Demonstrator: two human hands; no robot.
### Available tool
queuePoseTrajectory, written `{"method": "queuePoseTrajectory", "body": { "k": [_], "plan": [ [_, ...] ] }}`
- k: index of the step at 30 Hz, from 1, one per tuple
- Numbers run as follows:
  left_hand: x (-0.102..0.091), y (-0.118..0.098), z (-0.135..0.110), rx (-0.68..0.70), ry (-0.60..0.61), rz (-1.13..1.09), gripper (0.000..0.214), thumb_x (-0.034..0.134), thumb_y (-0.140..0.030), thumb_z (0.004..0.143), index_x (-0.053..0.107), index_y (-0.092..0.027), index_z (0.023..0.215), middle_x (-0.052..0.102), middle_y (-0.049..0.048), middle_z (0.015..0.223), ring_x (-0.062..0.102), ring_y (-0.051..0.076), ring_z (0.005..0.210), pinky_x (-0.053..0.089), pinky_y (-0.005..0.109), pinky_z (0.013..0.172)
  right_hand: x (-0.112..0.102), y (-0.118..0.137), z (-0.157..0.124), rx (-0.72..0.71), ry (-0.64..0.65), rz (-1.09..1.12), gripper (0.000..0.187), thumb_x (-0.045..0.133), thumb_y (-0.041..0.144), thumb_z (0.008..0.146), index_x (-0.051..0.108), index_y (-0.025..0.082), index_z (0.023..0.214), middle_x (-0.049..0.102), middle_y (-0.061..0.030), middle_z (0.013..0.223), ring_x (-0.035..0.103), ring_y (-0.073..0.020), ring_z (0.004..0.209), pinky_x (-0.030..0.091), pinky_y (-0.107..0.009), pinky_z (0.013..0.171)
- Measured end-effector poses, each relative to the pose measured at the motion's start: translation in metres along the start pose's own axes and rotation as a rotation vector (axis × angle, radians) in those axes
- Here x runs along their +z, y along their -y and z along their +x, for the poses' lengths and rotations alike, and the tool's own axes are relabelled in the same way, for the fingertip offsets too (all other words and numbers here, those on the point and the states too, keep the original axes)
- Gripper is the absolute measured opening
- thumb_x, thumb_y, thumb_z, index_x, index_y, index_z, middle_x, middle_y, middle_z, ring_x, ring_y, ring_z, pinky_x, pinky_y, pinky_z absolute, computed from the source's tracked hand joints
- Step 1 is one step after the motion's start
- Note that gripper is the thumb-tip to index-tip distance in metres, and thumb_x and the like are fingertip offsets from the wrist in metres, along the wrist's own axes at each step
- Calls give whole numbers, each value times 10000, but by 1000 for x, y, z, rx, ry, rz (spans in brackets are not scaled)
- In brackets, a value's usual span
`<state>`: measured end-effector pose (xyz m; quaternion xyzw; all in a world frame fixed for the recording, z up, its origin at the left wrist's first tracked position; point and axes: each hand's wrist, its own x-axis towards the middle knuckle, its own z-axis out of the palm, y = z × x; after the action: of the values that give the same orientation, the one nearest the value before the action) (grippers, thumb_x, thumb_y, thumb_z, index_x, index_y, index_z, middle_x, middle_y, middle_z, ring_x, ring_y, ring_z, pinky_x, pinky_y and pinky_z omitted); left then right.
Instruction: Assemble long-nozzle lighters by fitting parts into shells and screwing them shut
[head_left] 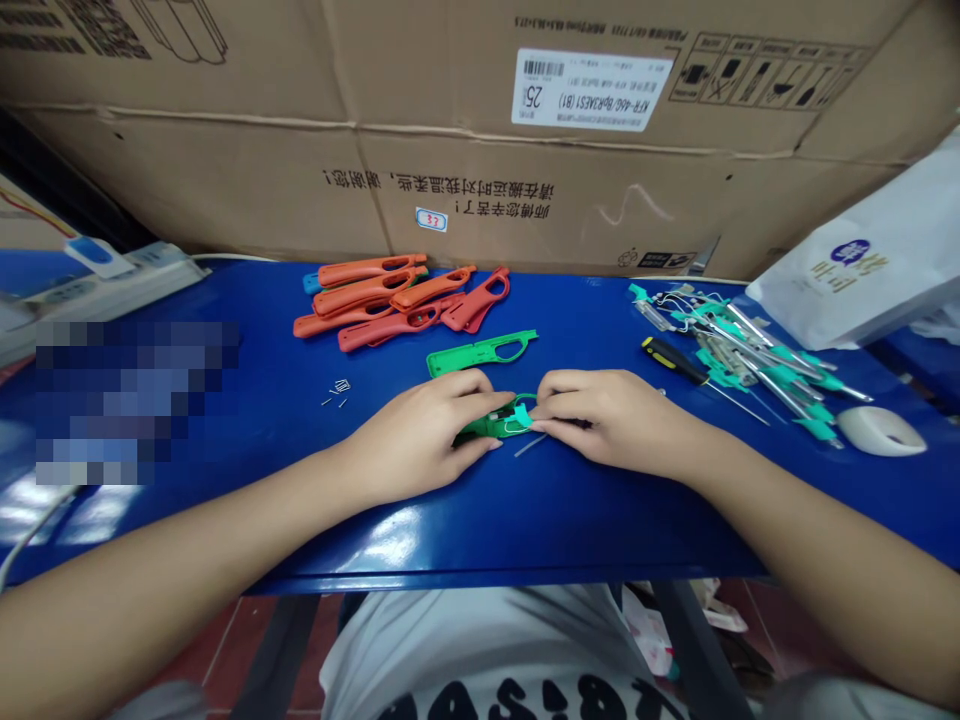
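Note:
My left hand grips a green lighter casing half between thumb and fingers, low over the blue table. At the casing's right part, my right hand pinches a small teal trigger piece with a thin white wire. My fingers hide much of both parts. Under the right fingertips lies a thin clear strip. Just beyond my hands rests another green casing half, its hollow side up. To the right, a black and yellow screwdriver lies beside a pile of lighter inner assemblies with metal tubes and teal triggers.
Orange and red lighter casings are heaped at the back left, with small screws nearer. A large cardboard box walls off the back. A white mouse and a white bag stand right; a power strip lies left.

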<state>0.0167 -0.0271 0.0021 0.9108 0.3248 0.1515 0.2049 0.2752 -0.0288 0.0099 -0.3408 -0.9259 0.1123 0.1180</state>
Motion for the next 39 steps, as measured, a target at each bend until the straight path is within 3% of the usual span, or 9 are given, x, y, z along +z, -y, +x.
{"method": "queuePoseTrajectory", "body": {
  "k": [6,11,15,22,25,32,39],
  "plan": [
    [5,2,1,50,-30,-87,396,605,-176,964,623,-226,1357,614,59,1079,629,205,1007,536,349,924,4,-1,4,88,-39,106,81,663,266,958,673,190,933,603,-21,929,555,-130,726,388,-261,653],
    [5,3,0,42,-14,-41,402,567,-209,988,607,-231,1388,611,69,1092,621,209,994,540,362,924,4,1,4,104,-69,115,122,684,267,942,585,200,965,592,-11,954,525,-120,699,385,-244,627],
    [4,6,1,35,-2,22,412,546,-257,999,591,-210,1406,602,91,1128,603,237,1052,532,405,963,4,1,4,147,-75,64,226,683,306,943,575,212,1118,624,-49,1129,576,-136,742,411,-252,626],
    [3,12,2,30,7,148,436,482,-345,1034,584,-150,1411,571,132,1169,573,268,1097,516,455,1001,8,-7,6,105,-100,122,175,559,277,1012,681,213,1119,690,-53,1097,659,-183,949,481,-285,781],
    [2,14,2,56,-22,183,425,490,-334,1036,585,-150,1407,582,135,1184,571,275,1123,513,455,1009,5,-8,5,112,-142,132,206,535,232,1000,694,211,1128,704,-56,1082,663,-179,932,479,-284,750],
    [-3,17,4,112,-58,232,396,482,-297,1046,586,-195,1415,607,127,1261,586,263,1146,518,446,1004,-4,-13,1,42,-90,39,167,584,231,953,685,218,1085,701,-44,1071,671,-184,927,492,-290,774],
    [-2,17,3,150,-37,272,390,457,-263,1055,591,-253,1421,639,85,1355,585,268,1200,511,460,1016,7,-14,6,-4,-94,39,112,637,287,966,647,228,1061,689,-34,1077,661,-175,950,474,-274,762]
  ]
}}
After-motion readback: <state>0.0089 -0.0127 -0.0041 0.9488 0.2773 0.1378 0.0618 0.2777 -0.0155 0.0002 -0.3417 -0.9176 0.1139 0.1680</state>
